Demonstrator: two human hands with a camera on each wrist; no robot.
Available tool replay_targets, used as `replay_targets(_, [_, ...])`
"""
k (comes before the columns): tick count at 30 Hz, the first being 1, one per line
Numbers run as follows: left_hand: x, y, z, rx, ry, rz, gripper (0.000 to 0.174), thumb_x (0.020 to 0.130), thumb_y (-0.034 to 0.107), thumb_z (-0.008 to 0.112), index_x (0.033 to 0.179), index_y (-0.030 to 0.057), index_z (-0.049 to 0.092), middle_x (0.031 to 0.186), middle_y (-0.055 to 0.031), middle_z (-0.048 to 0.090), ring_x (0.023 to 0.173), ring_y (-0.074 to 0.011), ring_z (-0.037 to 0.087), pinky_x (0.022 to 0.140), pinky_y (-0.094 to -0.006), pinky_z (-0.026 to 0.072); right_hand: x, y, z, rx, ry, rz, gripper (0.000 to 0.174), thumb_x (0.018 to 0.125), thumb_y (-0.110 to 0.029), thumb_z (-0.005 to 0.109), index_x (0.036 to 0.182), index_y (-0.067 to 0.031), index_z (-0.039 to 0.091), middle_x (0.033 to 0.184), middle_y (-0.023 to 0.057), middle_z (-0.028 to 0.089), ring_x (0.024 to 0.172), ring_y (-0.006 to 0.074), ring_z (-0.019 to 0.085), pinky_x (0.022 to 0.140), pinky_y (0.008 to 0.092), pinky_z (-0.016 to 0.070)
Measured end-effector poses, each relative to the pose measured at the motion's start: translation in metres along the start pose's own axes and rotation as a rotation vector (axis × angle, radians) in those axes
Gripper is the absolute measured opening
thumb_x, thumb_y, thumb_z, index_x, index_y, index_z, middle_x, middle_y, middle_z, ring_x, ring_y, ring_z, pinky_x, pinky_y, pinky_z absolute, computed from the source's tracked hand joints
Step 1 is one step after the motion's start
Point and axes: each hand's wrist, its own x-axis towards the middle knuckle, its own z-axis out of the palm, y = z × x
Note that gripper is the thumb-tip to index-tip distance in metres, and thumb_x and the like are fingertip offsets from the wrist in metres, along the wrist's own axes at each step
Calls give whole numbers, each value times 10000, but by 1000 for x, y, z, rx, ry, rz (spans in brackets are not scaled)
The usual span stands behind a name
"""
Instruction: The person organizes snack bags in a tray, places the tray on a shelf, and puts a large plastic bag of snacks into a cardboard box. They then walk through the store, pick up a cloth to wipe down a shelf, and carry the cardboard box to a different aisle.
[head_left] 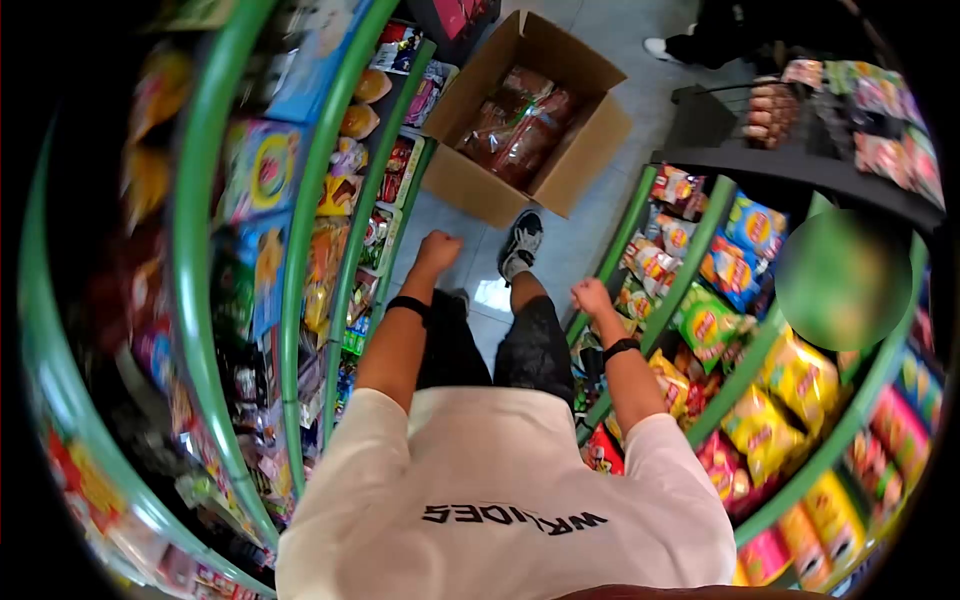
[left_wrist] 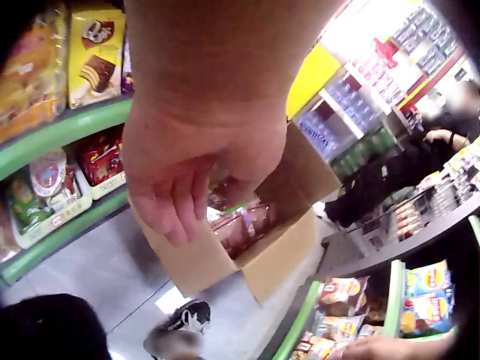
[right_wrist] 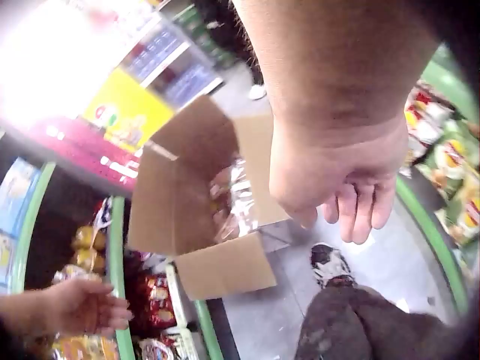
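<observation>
An open cardboard box (head_left: 478,190) stands on the aisle floor with its flaps spread. Inside lie several clear-wrapped packs with reddish-brown contents (head_left: 525,135). My left hand (head_left: 436,254) hangs in the air on the near side of the box, fingers loosely curled and holding nothing; in the left wrist view it overlaps the box. On the other side, my right hand (head_left: 592,297) hangs beside the chip shelf, also loosely curled around nothing, as the right wrist view shows. Each wrist wears a black band.
Green-railed shelves of packaged snacks (head_left: 335,200) line the left. Chip bags (head_left: 765,400) fill the tiered rack on the right. A dark counter (head_left: 800,172) with goods and a person in dark trousers (head_left: 710,45) are farther ahead. My shoe (head_left: 522,240) is close to the box.
</observation>
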Motion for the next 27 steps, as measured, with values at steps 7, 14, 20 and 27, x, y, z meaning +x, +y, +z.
replay_targets(7, [146,33,51,-106,33,-146,330,764,277,630,917,-14,645,772,-117,658,721,-290,639,622,-367,502,150,-125,-21,-110,97,-83,561,746,-376,678,1045,87,573,905,243,653,869,311,646,772,359,491])
replay_targets(14, [235,55,79,-501,61,-535,570,806,444,639,1216,73,502,1120,-111,583,975,-313,584,780,-443,519,275,-114,15,261,192,160,650,726,-352,736,1185,12,454,1045,144,591,885,260,604,605,356,493])
replay_targets(20, [268,44,88,-931,-200,-553,374,914,247,528,1237,68,473,1142,-138,559,1011,-284,578,832,-436,518,293,-129,27,564,83,203,476,778,-126,601,1212,5,456,1077,163,589,877,301,634,652,405,546])
replay_targets(27, [193,93,59,-873,-140,-329,304,829,87,575,1120,5,547,1012,-115,632,873,-253,645,690,-394,571,202,-162,-42,532,27,30,349,723,-49,571,1061,41,575,891,103,627,769,220,615,596,346,508])
